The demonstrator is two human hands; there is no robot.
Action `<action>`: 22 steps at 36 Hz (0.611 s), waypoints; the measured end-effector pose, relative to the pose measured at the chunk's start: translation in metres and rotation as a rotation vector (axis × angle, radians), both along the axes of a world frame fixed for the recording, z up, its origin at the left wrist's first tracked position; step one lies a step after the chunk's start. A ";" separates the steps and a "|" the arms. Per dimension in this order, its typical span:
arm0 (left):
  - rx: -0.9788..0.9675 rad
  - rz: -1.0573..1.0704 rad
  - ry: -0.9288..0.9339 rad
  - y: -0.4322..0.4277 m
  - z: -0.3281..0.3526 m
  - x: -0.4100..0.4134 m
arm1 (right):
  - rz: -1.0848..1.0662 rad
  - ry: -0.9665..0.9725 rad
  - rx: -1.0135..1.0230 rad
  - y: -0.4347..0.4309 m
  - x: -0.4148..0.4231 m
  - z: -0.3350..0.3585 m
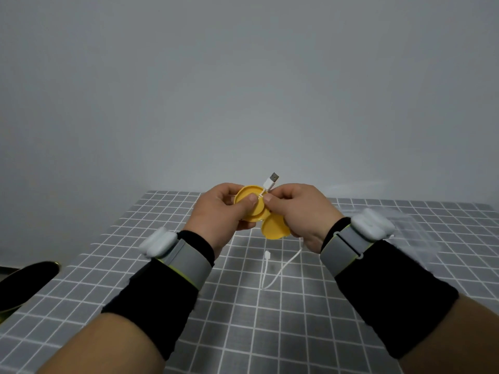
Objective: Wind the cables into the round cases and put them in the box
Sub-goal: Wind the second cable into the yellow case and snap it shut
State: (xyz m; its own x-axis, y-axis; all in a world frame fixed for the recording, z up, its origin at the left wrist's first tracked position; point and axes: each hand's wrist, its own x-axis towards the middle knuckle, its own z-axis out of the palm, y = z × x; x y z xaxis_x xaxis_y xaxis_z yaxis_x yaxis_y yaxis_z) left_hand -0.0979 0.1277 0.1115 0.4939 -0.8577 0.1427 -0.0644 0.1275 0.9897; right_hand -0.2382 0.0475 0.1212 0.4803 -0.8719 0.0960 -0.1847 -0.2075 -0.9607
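1. Two hands, the left hand [218, 211] and the right hand [299, 211], hold the work in the air over the grey, white-gridded worktop [162, 292], towards its far edge.
2. The left hand has its fingers curled round the yellow round plastic case [243, 194], with the thumb pressed on its face, probably to steady it while the cable is seated.
3. The case looks swung open: a second yellow disc [274, 228] shows below the first, against the right palm.
4. The right hand pinches the thin white charging cable [280, 268] between thumb and forefinger at the case's rim, seemingly to lodge it in a slot.
5. The flat USB plug [272, 180] sticks up past the rim, apparently left free as the outer end.
6. The rest of the cable hangs in a loop from under the right hand, and its small white connector [267, 254] dangles over the worktop. Winding looks barely begun.
7. No box is in view.
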 end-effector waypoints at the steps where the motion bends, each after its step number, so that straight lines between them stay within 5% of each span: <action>1: 0.023 -0.017 -0.048 0.001 0.002 0.002 | 0.014 0.020 -0.007 -0.001 -0.002 0.001; 9: 0.317 -0.170 -0.644 0.004 0.025 0.015 | 0.129 0.246 -0.211 -0.004 -0.005 0.005; 22: 0.254 -0.135 -0.406 0.006 0.020 0.010 | 0.057 0.341 -0.383 0.001 -0.003 0.008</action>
State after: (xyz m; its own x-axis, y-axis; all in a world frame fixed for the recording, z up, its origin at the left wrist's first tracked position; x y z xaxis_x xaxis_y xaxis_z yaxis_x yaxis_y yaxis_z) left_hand -0.0880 0.1338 0.1318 0.3243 -0.9427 0.0787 -0.4509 -0.0809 0.8889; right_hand -0.2414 0.0484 0.1293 0.5860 -0.7762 0.2326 -0.4523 -0.5516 -0.7008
